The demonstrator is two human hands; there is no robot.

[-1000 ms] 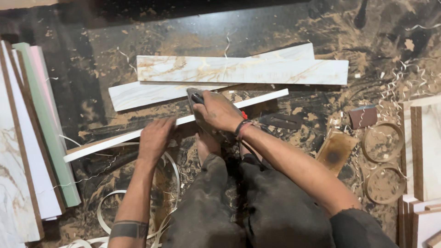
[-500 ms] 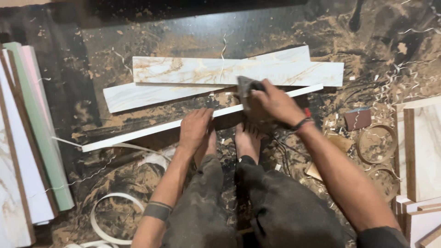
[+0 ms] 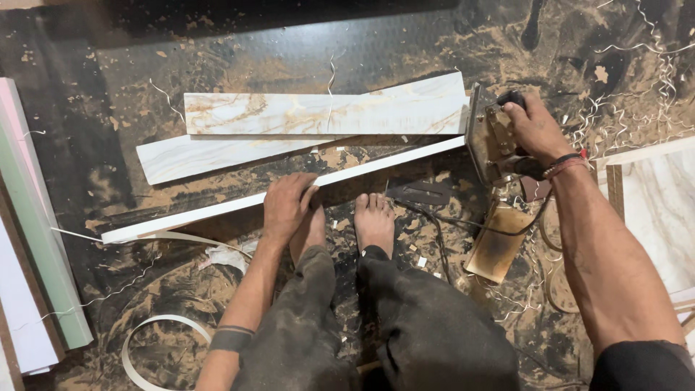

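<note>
I'm squatting barefoot in a woodworking shop, working straight on the floor (image 3: 108,43), which is dark and dusted all over with sawdust and curled shavings (image 3: 637,80). Marble-patterned laminate boards (image 3: 326,114) lie in front of me, more panels (image 3: 29,239) are stacked at the side, and loose edge-banding strips (image 3: 156,329) coil near my knees. A corded trimmer (image 3: 492,141) sits at the end of a long white strip (image 3: 217,212).

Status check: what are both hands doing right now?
Left hand pressing down on the long white strip. Right hand gripping a power trimmer at the strip's right end. Bare feet close beside the strip; cord loose nearby.
</note>
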